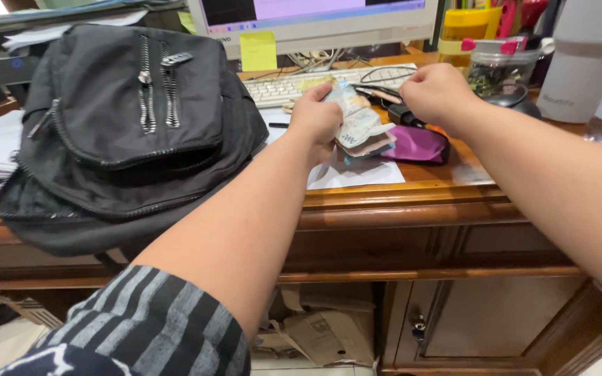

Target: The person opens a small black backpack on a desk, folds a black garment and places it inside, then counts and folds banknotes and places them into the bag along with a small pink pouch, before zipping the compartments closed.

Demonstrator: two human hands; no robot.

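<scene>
Nearest to you, your striped sleeve (pixel 144 324) sits at about 7 o'clock, and from it your left forearm runs up toward 12 o'clock over the edge of the wooden counter (pixel 398 209). Your left hand (pixel 315 120) is closed around a fanned stack of banknotes (pixel 358 125), gripping it at its left end. The stack's long axis runs from your left hand out toward 4 o'clock, with the top note curling up toward 1 o'clock. So the notes lie to the right of your left hand, in the gap between your two hands.

Your right forearm comes in from 4 o'clock, and your right hand (pixel 439 92) is curled tight, pinched on a dark strap or cord (pixel 407 115) that leads down toward the purple pouch (pixel 418 145). I cannot tell exactly what that strap belongs to. Your right hand stands just beside the upper end of the notes, at about 2 o'clock from them, but it is not touching them. Your left hand is the one already on the stack.

Under the notes a white sheet of paper (pixel 357 174) lies flat on the counter, and the pouch rests just right of them. At 9 o'clock from your left hand the black backpack (pixel 127 118) hangs partly over the counter's front edge. Farther off, at 12 o'clock, the keyboard (pixel 283 87) sits below the monitor (pixel 315 17).
</scene>
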